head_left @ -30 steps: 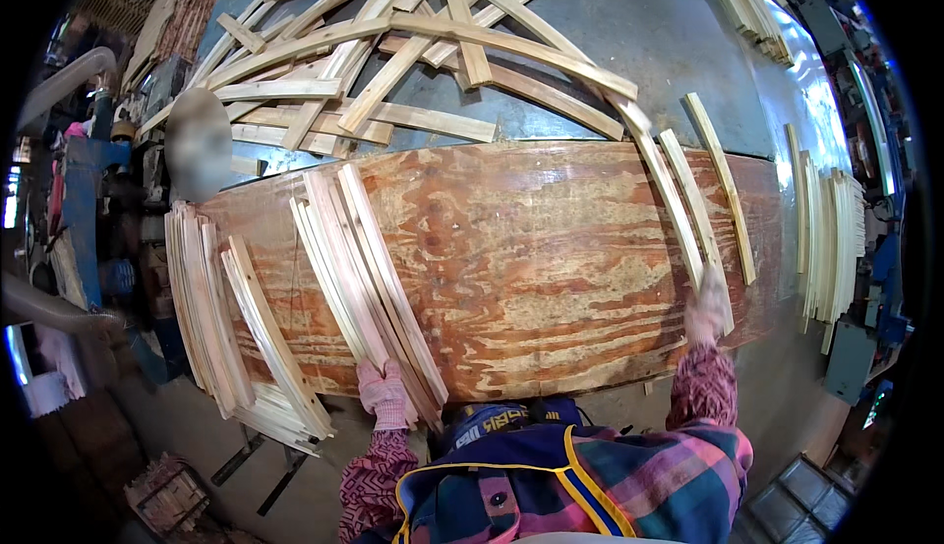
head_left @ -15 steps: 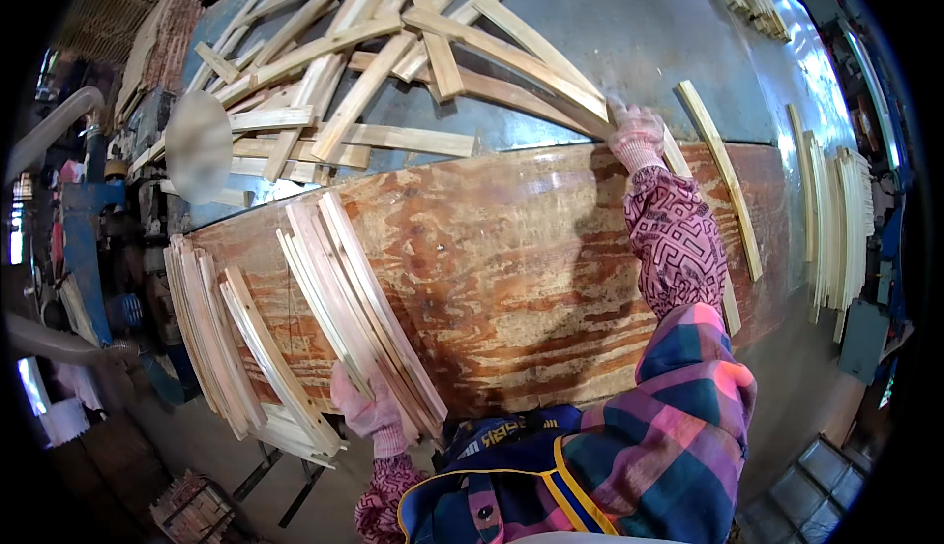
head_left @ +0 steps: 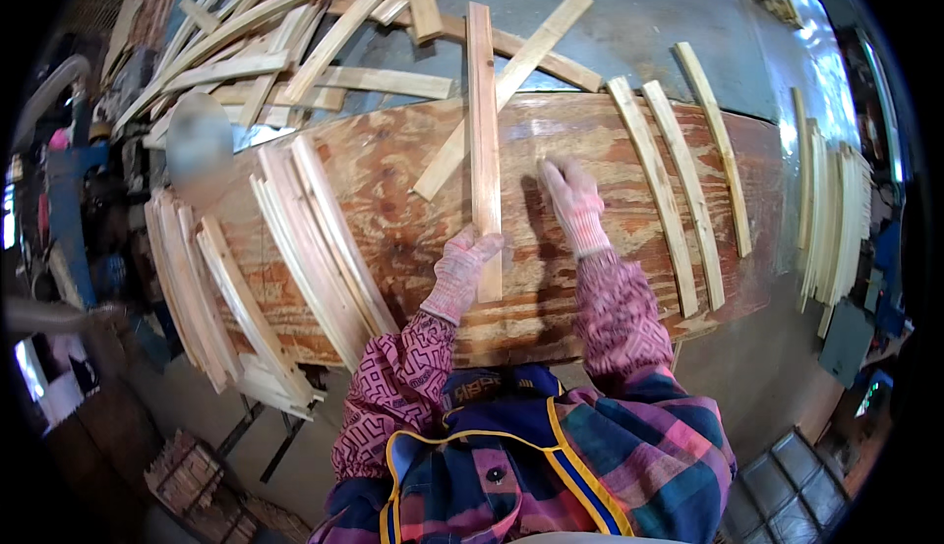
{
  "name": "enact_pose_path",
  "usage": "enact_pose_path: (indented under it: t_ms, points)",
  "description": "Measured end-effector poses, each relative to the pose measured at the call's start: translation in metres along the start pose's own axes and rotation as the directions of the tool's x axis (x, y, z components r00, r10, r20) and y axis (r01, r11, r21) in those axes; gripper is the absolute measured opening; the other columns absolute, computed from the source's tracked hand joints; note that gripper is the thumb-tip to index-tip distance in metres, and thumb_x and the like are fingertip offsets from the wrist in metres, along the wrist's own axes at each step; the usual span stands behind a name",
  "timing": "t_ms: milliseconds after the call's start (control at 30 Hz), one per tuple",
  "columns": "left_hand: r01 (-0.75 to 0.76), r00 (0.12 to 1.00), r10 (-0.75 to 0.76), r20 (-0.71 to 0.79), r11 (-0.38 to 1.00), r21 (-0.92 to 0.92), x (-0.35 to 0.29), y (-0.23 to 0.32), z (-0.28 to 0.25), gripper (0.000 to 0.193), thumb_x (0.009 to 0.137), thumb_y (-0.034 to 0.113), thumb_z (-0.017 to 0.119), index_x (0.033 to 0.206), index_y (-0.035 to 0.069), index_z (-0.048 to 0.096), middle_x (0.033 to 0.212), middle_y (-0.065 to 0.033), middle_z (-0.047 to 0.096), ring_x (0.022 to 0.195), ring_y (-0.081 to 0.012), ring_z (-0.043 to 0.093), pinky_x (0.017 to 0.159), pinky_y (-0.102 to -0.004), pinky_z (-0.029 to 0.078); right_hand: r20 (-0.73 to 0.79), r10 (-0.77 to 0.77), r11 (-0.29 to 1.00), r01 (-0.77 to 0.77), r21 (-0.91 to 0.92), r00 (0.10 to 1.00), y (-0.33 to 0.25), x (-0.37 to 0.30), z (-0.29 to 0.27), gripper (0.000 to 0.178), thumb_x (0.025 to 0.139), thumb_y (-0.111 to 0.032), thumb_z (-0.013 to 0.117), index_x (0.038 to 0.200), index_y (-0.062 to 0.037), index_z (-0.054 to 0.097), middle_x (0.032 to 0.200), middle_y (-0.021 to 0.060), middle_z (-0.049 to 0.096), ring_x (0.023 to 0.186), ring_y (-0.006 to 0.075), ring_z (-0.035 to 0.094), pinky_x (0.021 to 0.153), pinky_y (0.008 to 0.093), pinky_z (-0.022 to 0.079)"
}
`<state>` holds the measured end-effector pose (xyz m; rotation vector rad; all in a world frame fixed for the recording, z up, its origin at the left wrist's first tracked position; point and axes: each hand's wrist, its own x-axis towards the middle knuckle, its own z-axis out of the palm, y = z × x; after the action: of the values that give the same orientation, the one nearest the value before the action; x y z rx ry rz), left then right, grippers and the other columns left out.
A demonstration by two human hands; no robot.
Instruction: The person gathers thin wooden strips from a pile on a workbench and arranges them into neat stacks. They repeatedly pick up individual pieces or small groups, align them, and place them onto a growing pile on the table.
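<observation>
My left hand [head_left: 458,274], in a pale work glove, grips the near part of a reddish wooden strip [head_left: 483,151]. The strip points away from me, and its far end reaches past the plywood board. Beneath it a paler strip [head_left: 539,53] lies crosswise at a slant. My right hand [head_left: 572,200], gloved too, is over the plywood just right of the held strip; its fingers stretch forward with nothing in them. Farther right, separate strips [head_left: 654,190] lie side by side on the board [head_left: 393,166].
A jumbled heap of strips [head_left: 285,43] covers the far left of the grey metal table [head_left: 649,28]. Bundles of strips [head_left: 320,239] lie along the board's left part. Another stack [head_left: 831,229] stands at the far right. A blue machine [head_left: 69,239] is at the left.
My left hand has left the bundle at the left and now holds the reddish strip in the middle. My right hand has let go at the far right and drawn back leftward.
</observation>
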<state>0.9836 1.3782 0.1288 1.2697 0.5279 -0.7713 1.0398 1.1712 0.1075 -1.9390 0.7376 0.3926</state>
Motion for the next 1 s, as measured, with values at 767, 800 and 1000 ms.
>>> enact_pose_path:
  t_ms: [767, 800, 1000]
  points:
    - [0.431, 0.582, 0.505, -0.638, 0.474, 0.768, -0.113, -0.149, -0.104, 0.065, 0.085, 0.024, 0.070, 0.145, 0.021, 0.045, 0.155, -0.0171, 0.025, 0.139, -0.0418, 0.028, 0.110, -0.0493, 0.038, 0.478, -0.272, 0.482, -0.311, 0.819, 0.835, 0.014, -0.012, 0.058, 0.069, 0.081, 0.015, 0.043, 0.148, 0.0012, 0.037, 0.124, 0.0195, 0.059, 0.104, 0.0256, 0.065, 0.091, 0.0359, 0.058]
    - [0.425, 0.586, 0.533, -0.611, 0.440, 0.791, -0.113, -0.150, -0.106, 0.065, 0.085, 0.023, 0.070, 0.145, 0.022, 0.045, 0.155, -0.0167, 0.025, 0.138, -0.0418, 0.030, 0.109, -0.0495, 0.039, 0.480, -0.268, 0.509, -0.301, 0.807, 0.835, 0.015, -0.021, 0.061, 0.068, 0.082, 0.015, 0.042, 0.149, 0.0009, 0.037, 0.125, 0.0188, 0.059, 0.105, 0.0243, 0.065, 0.093, 0.0336, 0.057]
    - [-0.231, 0.781, 0.525, -0.338, 0.745, 0.625, -0.120, -0.095, -0.092, 0.069, 0.086, 0.038, 0.071, 0.142, 0.005, 0.047, 0.129, -0.0209, 0.060, 0.121, -0.0361, 0.056, 0.108, -0.0388, 0.041, 0.687, -0.430, 0.573, -0.411, 0.709, 0.586, -0.010, -0.062, 0.084, 0.064, 0.084, 0.010, 0.049, 0.146, 0.0029, 0.037, 0.119, 0.0168, 0.062, 0.108, 0.0247, 0.064, 0.096, 0.0354, 0.055]
